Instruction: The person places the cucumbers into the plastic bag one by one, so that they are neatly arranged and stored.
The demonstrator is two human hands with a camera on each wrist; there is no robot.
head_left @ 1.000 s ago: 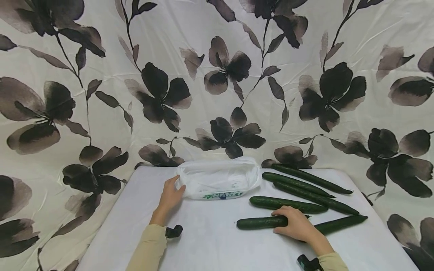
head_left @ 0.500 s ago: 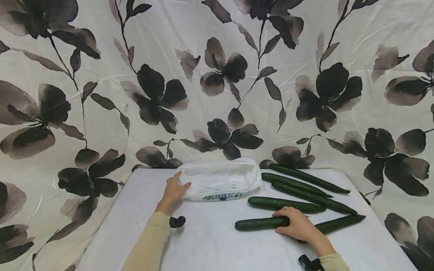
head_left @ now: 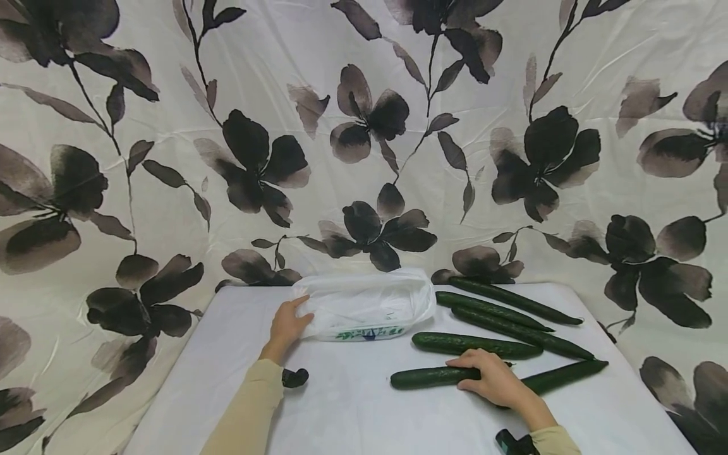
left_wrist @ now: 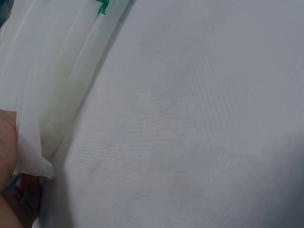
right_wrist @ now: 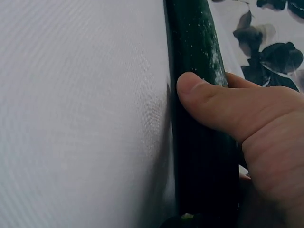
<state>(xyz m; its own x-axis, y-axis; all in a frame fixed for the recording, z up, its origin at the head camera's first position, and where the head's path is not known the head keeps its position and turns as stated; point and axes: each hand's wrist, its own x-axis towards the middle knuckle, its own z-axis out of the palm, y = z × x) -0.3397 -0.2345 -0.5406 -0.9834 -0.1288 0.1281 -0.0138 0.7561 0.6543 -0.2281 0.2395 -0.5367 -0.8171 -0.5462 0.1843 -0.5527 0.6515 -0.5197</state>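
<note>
A white plastic bag (head_left: 364, 306) with green and blue print lies on its side at the back of the table, its mouth spread wide. My left hand (head_left: 287, 327) grips the bag's left end, and in the left wrist view a flap of thin plastic (left_wrist: 31, 128) passes between thumb and fingers. In front of the other cucumbers, my right hand (head_left: 493, 379) holds a long dark green cucumber (head_left: 423, 378) near its middle. The right wrist view shows the thumb (right_wrist: 206, 95) laid across that cucumber's ridged skin, with the other fingers mostly hidden behind it.
Several more cucumbers lie to the right: one long cucumber (head_left: 478, 345) just behind the held one, others fanned toward the back, and one slanted cucumber (head_left: 563, 377) beyond my right wrist. A floral curtain (head_left: 364, 158) rises behind the white tablecloth (head_left: 352, 404).
The head view has drifted slightly. My left hand has shifted a little at the bag's left end, nudging it slightly to the right. The right hand keeps its hold on the same cucumber.
</note>
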